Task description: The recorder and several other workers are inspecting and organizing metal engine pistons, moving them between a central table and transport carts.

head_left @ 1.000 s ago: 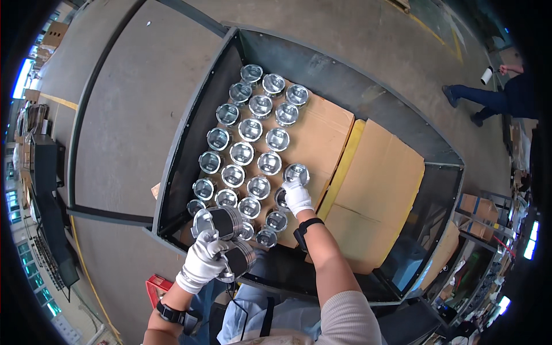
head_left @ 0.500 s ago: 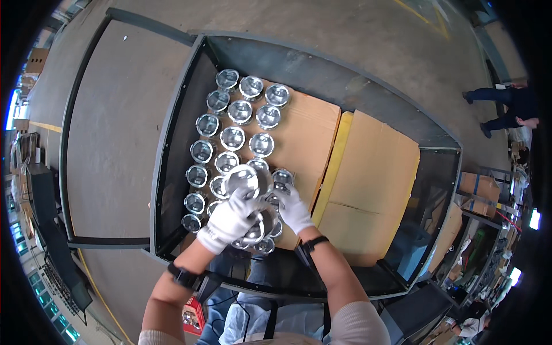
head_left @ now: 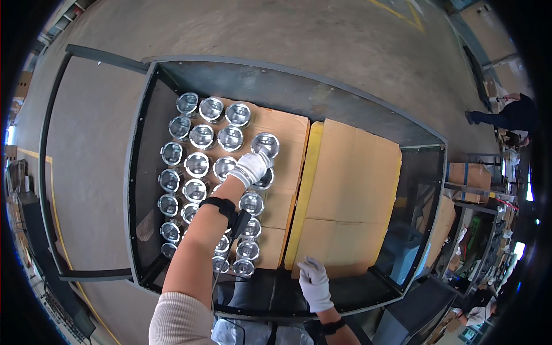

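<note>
My gloved left hand [head_left: 252, 168] reaches across the rows, its fingers closed on the near rim of a shiny silver piston [head_left: 265, 144]. That piston stands at the far end of the rightmost row. Another piston [head_left: 264, 179] in that row is partly covered by the same hand. Several more pistons [head_left: 202, 137] stand upright in rows on a cardboard sheet [head_left: 282, 123]; my left forearm hides some of them. Over the cart's near side, my gloved right hand [head_left: 315, 286] hangs with loosely bent fingers, holding nothing.
A dark metal-walled cart [head_left: 345, 95] surrounds the cardboard. Between the two sheets runs a yellow strip [head_left: 303, 195], with a second cardboard sheet [head_left: 356, 190] to its right. A blue container [head_left: 402, 247] shows at the near right corner. Far right, another person [head_left: 506, 118] stands on the floor.
My left hand has moved farther out with a piston, now at the row's far end. My right hand has left the pistons and drawn back toward me. The view has shifted.
</note>
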Demonstrator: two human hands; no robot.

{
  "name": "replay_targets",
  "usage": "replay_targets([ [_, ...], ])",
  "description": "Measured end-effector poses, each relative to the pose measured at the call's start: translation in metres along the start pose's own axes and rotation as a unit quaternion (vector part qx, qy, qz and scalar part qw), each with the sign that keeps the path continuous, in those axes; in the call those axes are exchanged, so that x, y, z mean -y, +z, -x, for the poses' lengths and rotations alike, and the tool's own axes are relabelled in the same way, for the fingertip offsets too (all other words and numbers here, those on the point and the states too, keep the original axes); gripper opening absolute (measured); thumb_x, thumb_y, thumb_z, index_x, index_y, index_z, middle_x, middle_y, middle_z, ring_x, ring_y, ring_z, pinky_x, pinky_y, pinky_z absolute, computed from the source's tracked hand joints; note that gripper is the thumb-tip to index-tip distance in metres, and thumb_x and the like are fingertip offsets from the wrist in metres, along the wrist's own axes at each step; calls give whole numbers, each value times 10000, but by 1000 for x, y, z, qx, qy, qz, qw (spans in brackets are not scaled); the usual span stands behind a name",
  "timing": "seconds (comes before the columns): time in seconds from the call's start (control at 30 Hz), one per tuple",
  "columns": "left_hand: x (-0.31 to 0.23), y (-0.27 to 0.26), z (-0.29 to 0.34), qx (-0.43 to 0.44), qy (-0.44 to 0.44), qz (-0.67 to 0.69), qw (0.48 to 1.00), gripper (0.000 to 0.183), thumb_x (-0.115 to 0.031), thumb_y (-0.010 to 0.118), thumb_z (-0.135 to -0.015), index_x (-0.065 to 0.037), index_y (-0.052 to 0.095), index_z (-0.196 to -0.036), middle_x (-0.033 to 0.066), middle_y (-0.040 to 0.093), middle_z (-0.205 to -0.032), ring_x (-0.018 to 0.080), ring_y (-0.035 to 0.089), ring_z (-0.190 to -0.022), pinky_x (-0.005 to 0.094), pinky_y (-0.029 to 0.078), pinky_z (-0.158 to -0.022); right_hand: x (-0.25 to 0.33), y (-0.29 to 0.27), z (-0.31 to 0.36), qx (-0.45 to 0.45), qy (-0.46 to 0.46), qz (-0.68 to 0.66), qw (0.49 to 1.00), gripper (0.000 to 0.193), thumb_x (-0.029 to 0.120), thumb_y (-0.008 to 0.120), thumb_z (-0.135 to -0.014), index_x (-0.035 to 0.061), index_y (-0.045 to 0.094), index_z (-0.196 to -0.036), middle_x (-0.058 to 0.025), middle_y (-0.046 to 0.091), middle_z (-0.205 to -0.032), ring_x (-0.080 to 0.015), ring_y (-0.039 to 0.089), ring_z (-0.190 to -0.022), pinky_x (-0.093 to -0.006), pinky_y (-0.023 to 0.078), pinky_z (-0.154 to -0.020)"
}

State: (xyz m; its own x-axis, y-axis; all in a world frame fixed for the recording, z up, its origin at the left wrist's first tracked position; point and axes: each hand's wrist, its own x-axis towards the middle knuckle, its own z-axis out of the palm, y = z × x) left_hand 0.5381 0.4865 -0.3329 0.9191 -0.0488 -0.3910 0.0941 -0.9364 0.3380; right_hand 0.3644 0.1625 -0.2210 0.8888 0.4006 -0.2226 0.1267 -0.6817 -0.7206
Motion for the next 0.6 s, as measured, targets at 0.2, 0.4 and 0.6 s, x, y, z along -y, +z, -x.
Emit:
replay_targets([
  [0.2,29,50,-25,36,-62,25,997,218,-191,509,-830,-152,630,-1007,180,654,-875,326,657,-815,423,528,-712,5,-10,22,-8,79,-37,996,326,-67,600,-748,118,670,-1007,-149,598,-1054,-253,622,-944,-311,509,-801],
  [0.4,26,72,-28,49,-126,101,986,366,-284,452,-886,-95,507,-1195,255,631,-938,393,622,-883,458,488,-766,-5,-3,32,-26,99,-59,993,337,-81,598,-745,113,675,-1010,-151,617,-1024,-247,631,-922,-298,513,-768],
  [0.6,23,76,-25,73,-204,182,959,466,-387,425,-888,-127,446,-1273,278,609,-1003,408,581,-983,465,434,-863,-2,-6,40,-36,97,-71,992,334,-83,594,-748,110,683,-1005,-149,620,-1020,-250,636,-905,-295,509,-769],
])
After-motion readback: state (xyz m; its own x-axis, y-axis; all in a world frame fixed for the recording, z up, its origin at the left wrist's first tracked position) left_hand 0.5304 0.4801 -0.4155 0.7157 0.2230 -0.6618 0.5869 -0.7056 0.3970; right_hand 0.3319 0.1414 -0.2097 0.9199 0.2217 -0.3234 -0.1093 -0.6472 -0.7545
